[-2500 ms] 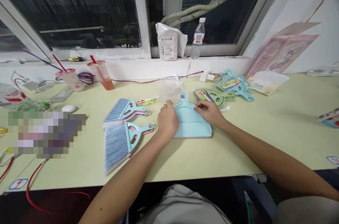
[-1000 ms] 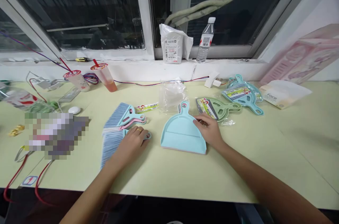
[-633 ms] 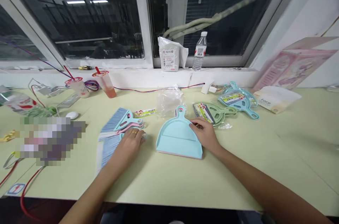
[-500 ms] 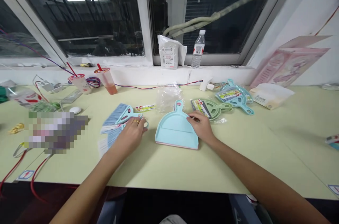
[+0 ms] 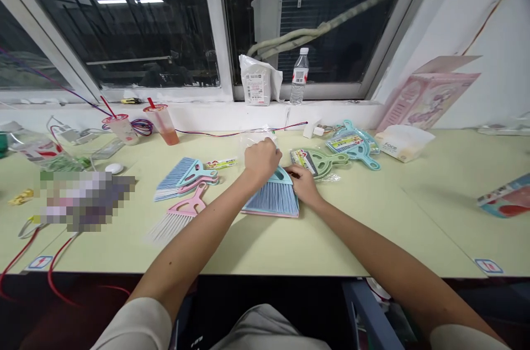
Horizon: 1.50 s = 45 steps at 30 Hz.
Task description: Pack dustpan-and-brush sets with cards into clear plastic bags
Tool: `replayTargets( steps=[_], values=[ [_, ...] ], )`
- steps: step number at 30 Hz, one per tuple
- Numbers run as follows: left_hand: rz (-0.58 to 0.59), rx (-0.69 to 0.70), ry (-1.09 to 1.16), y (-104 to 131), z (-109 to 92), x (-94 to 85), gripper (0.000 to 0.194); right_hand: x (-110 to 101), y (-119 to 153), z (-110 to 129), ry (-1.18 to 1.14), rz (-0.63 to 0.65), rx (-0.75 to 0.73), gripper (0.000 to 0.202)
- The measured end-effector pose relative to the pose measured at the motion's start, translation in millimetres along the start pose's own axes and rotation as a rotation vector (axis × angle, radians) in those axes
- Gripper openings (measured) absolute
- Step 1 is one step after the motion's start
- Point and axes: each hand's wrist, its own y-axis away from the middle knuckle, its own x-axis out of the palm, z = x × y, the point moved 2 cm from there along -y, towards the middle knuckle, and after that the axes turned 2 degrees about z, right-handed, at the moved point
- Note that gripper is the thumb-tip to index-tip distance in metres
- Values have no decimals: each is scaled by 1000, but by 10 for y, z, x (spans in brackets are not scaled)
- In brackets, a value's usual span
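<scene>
A blue-bristled brush (image 5: 276,196) lies over the stacked dustpans in front of me, bristles toward me. Its handle is wrapped by my left hand (image 5: 262,162), which hides it. At the stack's right edge, my right hand (image 5: 304,185) has its fingers curled against the side of the dustpans. A pink rim shows beneath the bristles. To the left lie a pink brush (image 5: 188,206) with white bristles and another blue brush (image 5: 182,175) on top of pink pieces. Packaged green (image 5: 323,163) and blue (image 5: 356,143) dustpan sets rest at the right.
Two cups with red straws (image 5: 162,125) stand at the back left near cables. A bottle (image 5: 299,77) and a white package (image 5: 257,82) are on the sill. A pink box (image 5: 430,96) leans at the back right, and a colourful package (image 5: 507,195) lies far right.
My left hand has moved right and up from the brushes at the left, bringing a blue brush onto the dustpan. The pink brush is now uncovered. My right hand stays at the dustpan's side.
</scene>
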Motion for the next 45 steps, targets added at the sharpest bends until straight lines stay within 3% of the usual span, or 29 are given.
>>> replayTargets(
  steps=[7,18,23,26,29,34,45],
  values=[
    [-62,-32,-4,-110,147,346,30,-20,-40,-55,5,40,-28,28],
    [-41,-11,20,-102,116,462,40,35,-34,-91,-4,83,17,28],
    [-125,51,181,100,475,396,42,31,-33,-135,-37,72,40,29],
    [3,86,400,206,731,469,39,32,-31,-146,-33,77,44,30],
    [69,136,562,249,846,569,33,32,-28,-140,-31,77,46,29],
    [67,127,715,235,823,692,28,15,-6,-112,-31,82,37,28],
    [11,172,741,220,783,737,26,26,33,-94,-71,85,16,32]
  ],
)
